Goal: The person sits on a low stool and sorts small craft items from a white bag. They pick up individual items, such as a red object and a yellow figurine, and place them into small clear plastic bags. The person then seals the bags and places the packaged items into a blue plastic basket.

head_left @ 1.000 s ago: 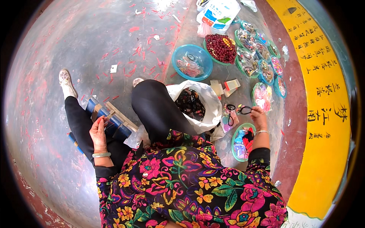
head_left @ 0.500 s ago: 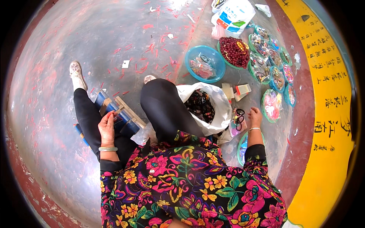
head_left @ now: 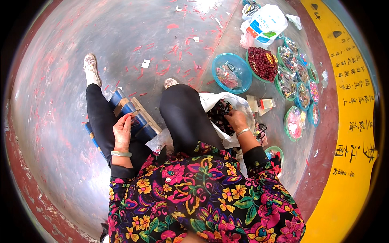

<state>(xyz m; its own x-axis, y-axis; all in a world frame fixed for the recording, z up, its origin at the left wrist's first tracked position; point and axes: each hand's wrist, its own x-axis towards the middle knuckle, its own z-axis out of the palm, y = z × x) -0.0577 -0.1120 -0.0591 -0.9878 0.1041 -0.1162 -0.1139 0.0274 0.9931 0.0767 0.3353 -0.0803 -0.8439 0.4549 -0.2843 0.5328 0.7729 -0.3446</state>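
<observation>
Clock positions are taken from the person's chest, with 12 straight ahead. Closest is the person's flowered top [head_left: 194,180]. At 10 o'clock the left hand [head_left: 122,128], with a pale bracelet [head_left: 121,154] at its wrist, has thumb and fingers pinched together on a small reddish piece [head_left: 131,115], its exact kind too small to tell. Just beyond that hand lies a blue and wooden frame [head_left: 142,120], with clear plastic [head_left: 160,140] near its closer end.

At 1 o'clock, beside the bent right knee [head_left: 184,109], stands an open white bag [head_left: 208,98] of dark, colour-flecked items [head_left: 219,111]. The right hand [head_left: 237,120] reaches into its mouth, fingers bent down against the contents; whether they grasp anything cannot be told. Toward 2 o'clock, just beside the bag, are black loops [head_left: 261,130] and small boxes [head_left: 266,106], while a green bowl [head_left: 275,148] sits partly behind the right sleeve.

Farther out at 2 o'clock is a bowl of pink and white pieces [head_left: 295,123]. At 1 o'clock come a blue basin [head_left: 237,90] holding packets and, touching or nearly so, a heap of dark red beads [head_left: 261,65]. Farthest at 1 o'clock stands a printed plastic bag [head_left: 265,25].
</observation>
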